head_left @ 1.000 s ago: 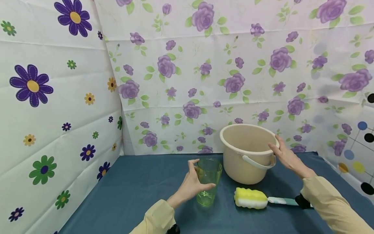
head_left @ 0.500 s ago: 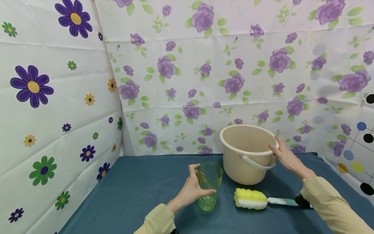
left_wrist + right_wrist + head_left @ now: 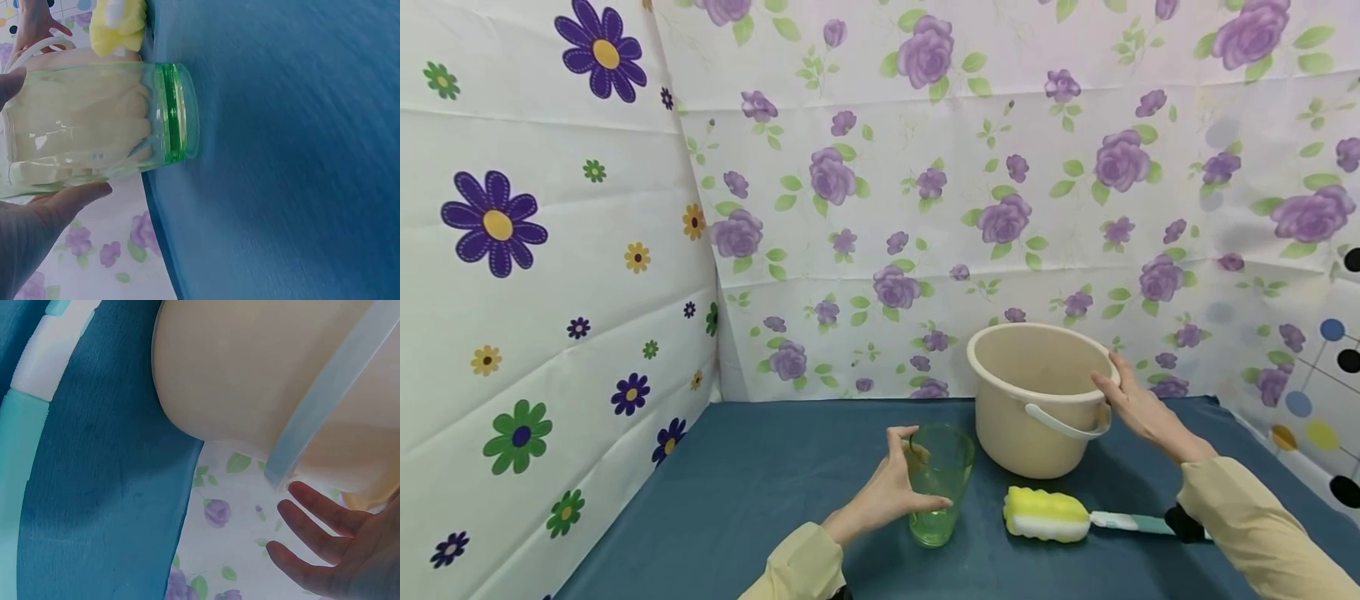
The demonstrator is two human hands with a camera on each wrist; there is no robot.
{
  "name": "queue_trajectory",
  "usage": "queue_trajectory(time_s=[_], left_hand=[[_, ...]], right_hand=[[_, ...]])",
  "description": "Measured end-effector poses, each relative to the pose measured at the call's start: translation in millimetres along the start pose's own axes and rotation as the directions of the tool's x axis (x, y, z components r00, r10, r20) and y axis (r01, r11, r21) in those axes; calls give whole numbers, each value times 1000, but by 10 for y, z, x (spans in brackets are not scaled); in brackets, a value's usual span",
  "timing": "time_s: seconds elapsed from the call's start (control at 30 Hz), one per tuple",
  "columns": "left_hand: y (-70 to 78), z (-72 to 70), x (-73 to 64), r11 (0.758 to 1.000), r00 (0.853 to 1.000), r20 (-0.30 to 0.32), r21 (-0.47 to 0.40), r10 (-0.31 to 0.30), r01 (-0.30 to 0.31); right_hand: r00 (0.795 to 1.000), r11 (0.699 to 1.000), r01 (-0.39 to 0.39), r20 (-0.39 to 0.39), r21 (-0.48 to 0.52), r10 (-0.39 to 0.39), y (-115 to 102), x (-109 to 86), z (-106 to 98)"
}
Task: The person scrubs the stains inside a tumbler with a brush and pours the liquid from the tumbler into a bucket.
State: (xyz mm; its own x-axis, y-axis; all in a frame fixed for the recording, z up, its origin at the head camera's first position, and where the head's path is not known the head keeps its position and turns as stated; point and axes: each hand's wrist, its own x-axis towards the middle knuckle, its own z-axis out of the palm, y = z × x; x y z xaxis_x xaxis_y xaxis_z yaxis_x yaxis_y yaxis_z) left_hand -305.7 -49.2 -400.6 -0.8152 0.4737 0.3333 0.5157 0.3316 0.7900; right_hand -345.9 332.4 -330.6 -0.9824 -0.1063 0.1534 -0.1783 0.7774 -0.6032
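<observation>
My left hand (image 3: pixel 883 490) grips a clear green tumbler (image 3: pixel 943 471) from its left side, with thumb and fingers apart around the wall. In the left wrist view, the tumbler's thick green base is close over the blue cloth. A cream bucket (image 3: pixel 1026 429) with a pale carrying handle (image 3: pixel 1063 425) stands upright behind and to the right. At its right rim rests my right hand (image 3: pixel 1150 417). In the right wrist view, fingers (image 3: pixel 315 528) of that hand are extended and spread near the handle's end.
A yellow-and-white sponge brush (image 3: pixel 1047 515) lies in front of the bucket, its teal-and-white handle pointing right under my right forearm. Blue cloth (image 3: pixel 790 450) covers the table. Floral sheets (image 3: pixel 850 250) close off the back and left side.
My left hand has brought the tumbler slightly lower and closer to me. My right hand stays at the bucket rim, and the bucket and brush have not moved.
</observation>
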Motion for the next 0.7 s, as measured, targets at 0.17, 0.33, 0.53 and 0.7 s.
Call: queue_trajectory(time_s=[0.17,0.33,0.53,0.7], left_hand=[[-45,-19,-12,1000,1000,7,7,27,-27],[-49,-36,-8,1000,999,28,-16,17,-17],[-94,-28,-33,999,999,34,-1,35,-35],[-126,-29,-49,998,997,47,-18,62,-61]], right_hand=[[1000,1000,5,-1,-28,-5,28,1,-33],[1000,999,21,-15,-43,-21,50,2,-84],[999,998,31,-15,-50,-32,81,-20,-77],[994,996,69,-79,-63,-74,126,-56,-118]])
